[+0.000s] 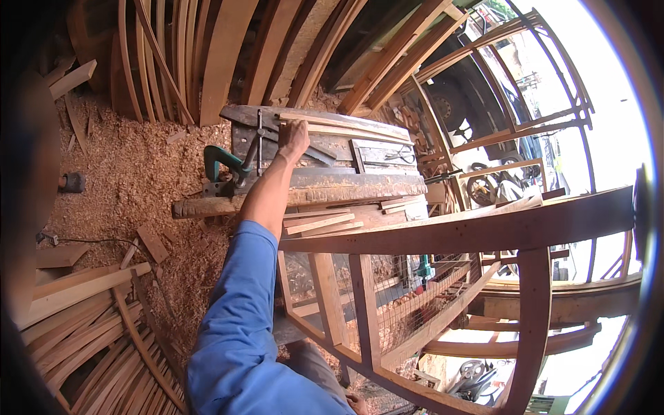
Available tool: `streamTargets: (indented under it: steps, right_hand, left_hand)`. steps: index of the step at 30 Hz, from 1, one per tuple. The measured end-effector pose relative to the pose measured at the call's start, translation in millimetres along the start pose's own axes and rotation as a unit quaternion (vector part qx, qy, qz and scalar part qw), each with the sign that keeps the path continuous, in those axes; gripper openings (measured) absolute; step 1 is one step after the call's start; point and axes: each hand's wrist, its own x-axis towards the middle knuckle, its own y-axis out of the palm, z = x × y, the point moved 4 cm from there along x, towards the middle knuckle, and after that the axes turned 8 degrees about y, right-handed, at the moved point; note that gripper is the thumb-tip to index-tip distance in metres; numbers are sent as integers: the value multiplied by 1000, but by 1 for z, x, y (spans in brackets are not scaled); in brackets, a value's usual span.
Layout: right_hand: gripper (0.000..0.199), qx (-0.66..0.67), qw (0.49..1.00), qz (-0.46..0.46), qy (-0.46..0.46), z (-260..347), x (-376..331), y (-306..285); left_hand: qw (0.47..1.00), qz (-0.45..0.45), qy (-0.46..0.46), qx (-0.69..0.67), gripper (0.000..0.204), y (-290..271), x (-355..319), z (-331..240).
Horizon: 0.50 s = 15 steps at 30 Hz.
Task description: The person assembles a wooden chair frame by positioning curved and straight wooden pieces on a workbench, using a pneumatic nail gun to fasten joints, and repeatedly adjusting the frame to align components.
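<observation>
While L hand [294, 138] curls fist-like, can't tell on what, saw blade [322, 155] just lower R, clamp [232, 160] lower L

Head view | I hold my left arm [238, 304] bent at the elbow and reaching forward from the lower edge | sleeve [242, 290] blue, ending on the forearm | forearm [267, 197] bare, inclined slightly rightward | wrist [284, 159] nearly straight | left hand [294, 139] closed, fingers curled | my leg [311, 363], grey-trousered, partly visible below
</observation>
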Motion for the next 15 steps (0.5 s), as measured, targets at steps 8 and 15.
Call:
streamTargets:
  steps: [8,15]
  right_hand:
    - [41,8,1000,-2,15,35,17,-8]
    - [42,-8,1000,-6,-5,18,25,-10]
  left_hand:
    - [989,-73,46,123,24,51,21,31]
    - [999,-22,27,10,22,-1,11,-21]
